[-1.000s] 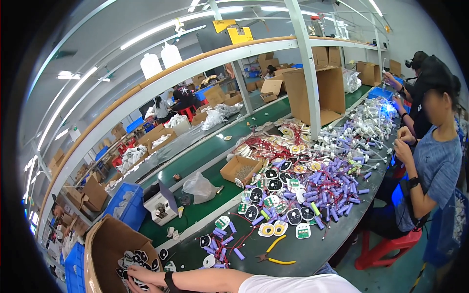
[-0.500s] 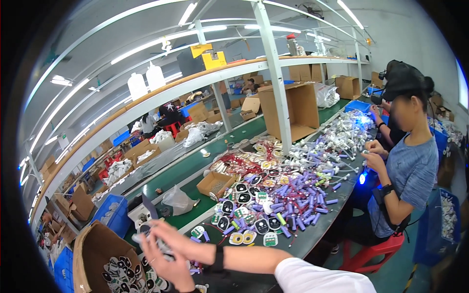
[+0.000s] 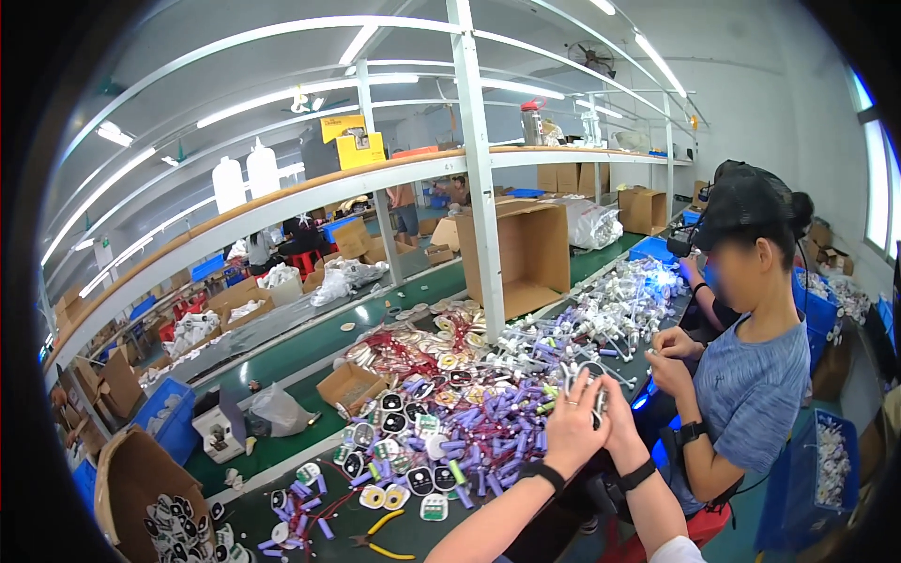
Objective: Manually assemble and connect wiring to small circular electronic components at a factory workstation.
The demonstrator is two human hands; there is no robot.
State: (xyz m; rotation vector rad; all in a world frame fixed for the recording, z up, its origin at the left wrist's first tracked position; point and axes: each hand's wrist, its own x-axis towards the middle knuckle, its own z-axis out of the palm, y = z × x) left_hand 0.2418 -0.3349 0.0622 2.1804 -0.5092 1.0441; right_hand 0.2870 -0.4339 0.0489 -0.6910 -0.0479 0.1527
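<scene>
My left hand (image 3: 571, 432) and my right hand (image 3: 620, 433) are raised together over the right part of the workbench. Both are closed around a small bundle of black-and-white parts (image 3: 595, 372), partly hidden by my fingers. Its exact kind does not show. Below and left of my hands spreads a heap of purple battery cells (image 3: 507, 427) with red wires. Beside the cells lie oval black-faced housings (image 3: 419, 481) and round pieces with green circuit boards (image 3: 434, 508). Yellow-handled pliers (image 3: 383, 537) rest on the bench near my left forearm.
A co-worker (image 3: 751, 375) sits close on the right, hands raised over the bench edge. A white shelf post (image 3: 481, 188) rises from the heap. A cardboard box (image 3: 122, 488) of housings stands at the near left, a small open carton (image 3: 349, 387) farther in, a large one (image 3: 526, 253) behind.
My hands have swung from the lower left, near the cardboard box, across to the right, still holding parts together. The view has turned right, and the pliers now show.
</scene>
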